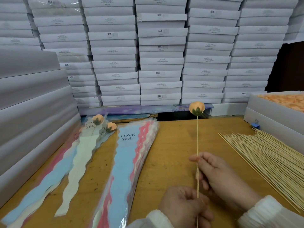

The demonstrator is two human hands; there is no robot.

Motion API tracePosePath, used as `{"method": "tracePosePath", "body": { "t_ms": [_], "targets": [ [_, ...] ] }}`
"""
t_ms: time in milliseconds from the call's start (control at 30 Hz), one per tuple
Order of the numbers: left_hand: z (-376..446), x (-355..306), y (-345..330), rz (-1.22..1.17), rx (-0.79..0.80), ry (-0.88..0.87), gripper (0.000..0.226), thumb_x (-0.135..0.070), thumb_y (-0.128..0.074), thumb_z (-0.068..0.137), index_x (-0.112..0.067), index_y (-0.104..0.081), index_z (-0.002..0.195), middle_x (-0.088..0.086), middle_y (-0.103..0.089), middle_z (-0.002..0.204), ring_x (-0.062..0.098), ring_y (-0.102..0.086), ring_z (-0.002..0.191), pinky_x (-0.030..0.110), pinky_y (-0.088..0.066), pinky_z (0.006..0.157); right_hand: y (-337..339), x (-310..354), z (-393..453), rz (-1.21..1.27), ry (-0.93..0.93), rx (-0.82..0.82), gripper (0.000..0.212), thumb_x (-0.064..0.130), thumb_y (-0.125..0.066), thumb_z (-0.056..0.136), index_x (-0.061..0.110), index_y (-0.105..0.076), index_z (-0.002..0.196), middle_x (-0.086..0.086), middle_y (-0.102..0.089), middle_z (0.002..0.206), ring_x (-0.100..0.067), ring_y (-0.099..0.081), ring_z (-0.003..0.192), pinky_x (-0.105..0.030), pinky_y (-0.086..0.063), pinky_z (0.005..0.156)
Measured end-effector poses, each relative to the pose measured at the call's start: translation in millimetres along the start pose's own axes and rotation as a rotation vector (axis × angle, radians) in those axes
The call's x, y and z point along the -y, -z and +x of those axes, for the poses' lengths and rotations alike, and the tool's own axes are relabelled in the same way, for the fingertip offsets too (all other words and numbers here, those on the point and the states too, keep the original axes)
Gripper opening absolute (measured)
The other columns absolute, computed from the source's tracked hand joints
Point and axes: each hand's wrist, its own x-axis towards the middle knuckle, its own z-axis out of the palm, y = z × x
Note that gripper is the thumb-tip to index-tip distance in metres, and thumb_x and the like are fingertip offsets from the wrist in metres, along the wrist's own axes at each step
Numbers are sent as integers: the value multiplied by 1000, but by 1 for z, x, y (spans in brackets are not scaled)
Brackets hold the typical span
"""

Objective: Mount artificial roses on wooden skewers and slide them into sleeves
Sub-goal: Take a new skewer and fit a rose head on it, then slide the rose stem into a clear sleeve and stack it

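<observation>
Stacks of flat white cardboard boxes (24, 99) rise along the left edge and fill the whole background. On the yellow-brown wooden worktop (172, 145), at the left, lie loose wavy-edged sleeves in blue, pink and cream (49, 175); two of them, printed "LOVE YOU", already hold peach roses with green bases (103, 123) at their far ends. Just to their right lies a thick clear-wrapped bundle of blue and pink "LOVE YOU" sleeves (125, 162), fanned out and pointing away from the viewer.

Right of centre, a peach artificial rose with a green base (196, 108) sits on top of a thin pale wooden skewer (197, 142), held upright above the worktop. The left hand (184, 206), in a white cuff, has its fingers curled around the skewer's lower end. The right hand (218, 173) pinches the skewer higher up between thumb and fingers.

To the right, a large pile of pale wooden skewers (263, 160) lies spread on the worktop. Beyond it are a blue binder clip (255, 125) and an open white box of peach rose heads (283, 99).
</observation>
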Motion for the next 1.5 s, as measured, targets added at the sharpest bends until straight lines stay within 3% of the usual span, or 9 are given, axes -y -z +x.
{"method": "tracePosePath", "body": {
  "t_ms": [300,500,700,800,933,1067,1200,1400,1500],
  "targets": [
    [3,-12,2,-99,-88,-11,14,-10,-52,95,4,-57,96,11,-64,57,18,-57,36,26,-50,35,-9,-4,-6,47,80,102,7,8,-62,88,12,-68,91,1,-60,52,-6,-53,47,-17,-43,47],
    [-10,-31,14,392,10,8,17,-32,-62,88,-15,-64,86,11,-68,74,21,-64,61,31,-56,58,-4,-7,-1,134,63,46,11,2,-60,89,9,-68,87,0,-58,53,-9,-52,47,-20,-42,45],
    [14,-90,90,927,-534,-198,29,-43,-59,87,-22,-66,105,-1,-71,96,14,-65,77,26,-52,69,-3,-8,0,171,36,103,14,-2,-53,91,7,-59,101,-4,-56,58,-16,-53,47,-25,-47,43],
    [43,-88,144,1170,-813,-39,56,-52,-56,84,-13,-58,124,6,-65,121,21,-62,98,28,-47,85,-5,-9,-1,176,22,124,14,-2,-52,92,6,-57,102,-4,-55,58,-16,-53,46,-25,-46,42],
    [59,-62,181,1107,-825,253,77,-65,-61,75,-5,-58,122,12,-63,121,28,-59,106,32,-48,88,-5,-12,0,176,11,143,14,-1,-53,92,6,-57,102,-3,-56,57,-15,-54,46,-25,-46,42],
    [67,-64,189,985,-845,221,53,-54,-69,75,-4,-67,93,11,-70,100,26,-62,86,30,-47,75,-4,-16,1,142,2,154,14,3,-55,92,11,-59,103,-2,-58,58,-18,-55,50,-27,-48,45],
    [69,-66,191,912,-942,171,40,-39,-72,78,-6,-55,61,11,-62,77,26,-56,73,30,-43,70,-5,-19,1,135,-2,159,14,2,-55,92,11,-59,102,-1,-58,58,-17,-56,50,-28,-49,46],
    [73,-64,205,1106,-930,160,32,-35,-64,83,-8,-60,66,7,-59,71,23,-54,70,25,-38,60,-5,-20,3,120,-9,155,15,3,-55,92,12,-60,102,0,-60,58,-19,-56,51,-28,-49,47],
    [78,-64,210,1199,-902,138,22,-31,-59,86,-12,-69,80,6,-64,84,22,-54,74,23,-39,64,-5,-20,2,109,-13,156,16,3,-55,92,13,-60,102,1,-60,59,-19,-56,51,-27,-49,47]
  ]
}}
